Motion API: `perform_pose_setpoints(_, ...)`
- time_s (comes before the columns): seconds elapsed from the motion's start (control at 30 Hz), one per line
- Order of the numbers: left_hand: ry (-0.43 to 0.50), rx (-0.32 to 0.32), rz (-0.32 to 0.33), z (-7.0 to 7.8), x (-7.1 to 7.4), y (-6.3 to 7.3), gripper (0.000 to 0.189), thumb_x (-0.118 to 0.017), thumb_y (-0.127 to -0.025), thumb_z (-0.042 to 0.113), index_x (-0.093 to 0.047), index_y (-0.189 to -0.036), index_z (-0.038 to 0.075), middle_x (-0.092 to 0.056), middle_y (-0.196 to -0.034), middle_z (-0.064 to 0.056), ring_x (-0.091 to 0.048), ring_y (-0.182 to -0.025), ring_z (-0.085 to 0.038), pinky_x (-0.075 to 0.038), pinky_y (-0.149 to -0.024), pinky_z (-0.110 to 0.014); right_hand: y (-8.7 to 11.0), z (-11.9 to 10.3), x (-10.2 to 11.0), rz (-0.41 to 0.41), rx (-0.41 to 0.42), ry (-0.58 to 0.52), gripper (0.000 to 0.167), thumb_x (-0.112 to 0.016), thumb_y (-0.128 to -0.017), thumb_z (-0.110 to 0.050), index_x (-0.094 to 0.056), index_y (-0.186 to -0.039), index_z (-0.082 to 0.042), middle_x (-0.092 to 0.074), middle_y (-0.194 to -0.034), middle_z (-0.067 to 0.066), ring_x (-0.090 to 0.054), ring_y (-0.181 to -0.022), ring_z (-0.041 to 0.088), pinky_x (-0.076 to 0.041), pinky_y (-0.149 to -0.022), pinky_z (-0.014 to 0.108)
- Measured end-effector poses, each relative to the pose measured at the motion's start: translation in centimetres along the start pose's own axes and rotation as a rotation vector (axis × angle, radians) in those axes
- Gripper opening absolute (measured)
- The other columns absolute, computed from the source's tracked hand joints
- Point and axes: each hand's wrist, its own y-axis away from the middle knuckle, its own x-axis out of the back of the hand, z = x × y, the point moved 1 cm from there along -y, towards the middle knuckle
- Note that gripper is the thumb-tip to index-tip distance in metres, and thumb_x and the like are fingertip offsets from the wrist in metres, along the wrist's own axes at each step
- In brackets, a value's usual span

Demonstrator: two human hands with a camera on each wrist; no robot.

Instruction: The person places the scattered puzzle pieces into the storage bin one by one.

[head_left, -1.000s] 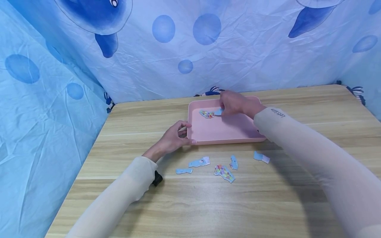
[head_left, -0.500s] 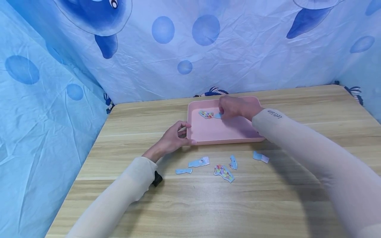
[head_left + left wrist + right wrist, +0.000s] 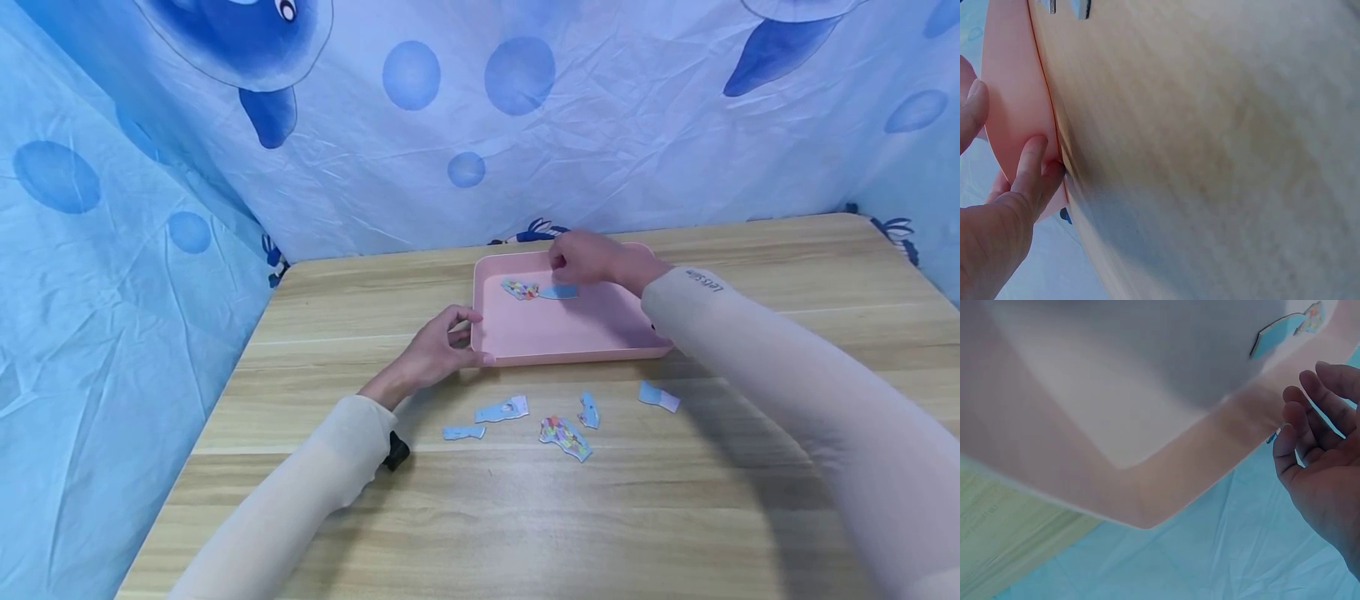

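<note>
My left hand (image 3: 433, 350) holds the pink tray (image 3: 570, 333) at its front left corner; in the left wrist view its fingers (image 3: 1030, 164) press on the tray wall. Over the tray's back part hovers my right hand (image 3: 588, 257), its fingers loosely bent with nothing between them. Just below it a blue puzzle piece (image 3: 559, 292) lies on the tray floor. This piece touches or nearly touches a multicoloured puzzle piece (image 3: 521, 289) to its left. In the right wrist view, the fingertips (image 3: 1311, 380) are apart from both pieces.
Several loose puzzle pieces lie on the wooden table (image 3: 495, 517) in front of the tray, among them a multicoloured piece (image 3: 566, 437) and a blue and pink one (image 3: 659, 397). Behind the table hangs a blue curtain (image 3: 420, 200) with sea-creature prints.
My right hand has let go of the blue puzzle piece and risen slightly, so more of the piece shows. The left hand and the tray have stayed in place.
</note>
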Motion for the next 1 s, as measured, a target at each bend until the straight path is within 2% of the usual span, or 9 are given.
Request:
perform_pose_setpoints(0.23,-0.004,0.000,0.003,0.0,0.0,0.1,0.062,-0.082,-0.076,0.012,-0.048,-0.128,0.010,-0.040,-0.146,-0.005,-0.043,-0.134,-0.025,-0.040,-0.107,-0.037,0.6,-0.2,0.4,0.011,0.009,0.000,0.005,-0.060,-0.087,-0.008,-0.064,-0.085,-0.005,-0.056,-0.078,0.007,-0.048,-0.074,0.022,-0.040,-0.067,0.034)
perform_pose_setpoints(0.47,0.002,0.000,-0.002,0.1,-0.1,0.2,0.063,-0.083,-0.076,0.012,-0.048,-0.128,0.010,-0.042,-0.143,-0.003,-0.044,-0.133,-0.025,-0.039,-0.107,-0.037,1.6,-0.4,0.9,0.016,0.046,-0.020,0.015,-0.066,-0.085,-0.008,-0.066,-0.097,0.002,-0.060,-0.086,0.010,-0.051,-0.080,0.025,-0.045,-0.073,0.038)
perform_pose_setpoints(0.7,0.005,-0.004,0.002,0.3,0.0,0.2,0.063,-0.083,-0.076,0.013,-0.048,-0.128,0.010,-0.042,-0.143,-0.004,-0.044,-0.133,-0.025,-0.040,-0.107,-0.037,2.7,-0.2,1.8,0.027,0.083,-0.024,0.015,-0.065,-0.085,-0.007,-0.066,-0.097,0.002,-0.063,-0.093,0.013,-0.056,-0.089,0.028,-0.049,-0.083,0.043)
perform_pose_setpoints(1.0,0.008,-0.003,-0.009,0.2,0.0,0.2,0.061,-0.081,-0.077,0.011,-0.047,-0.128,0.009,-0.042,-0.143,-0.003,-0.044,-0.133,-0.026,-0.040,-0.107,-0.038,4.4,0.5,2.6,0.076,0.098,-0.017,0.013,-0.064,-0.087,-0.008,-0.068,-0.097,0.000,-0.063,-0.095,0.013,-0.056,-0.089,0.030,-0.048,-0.081,0.044)
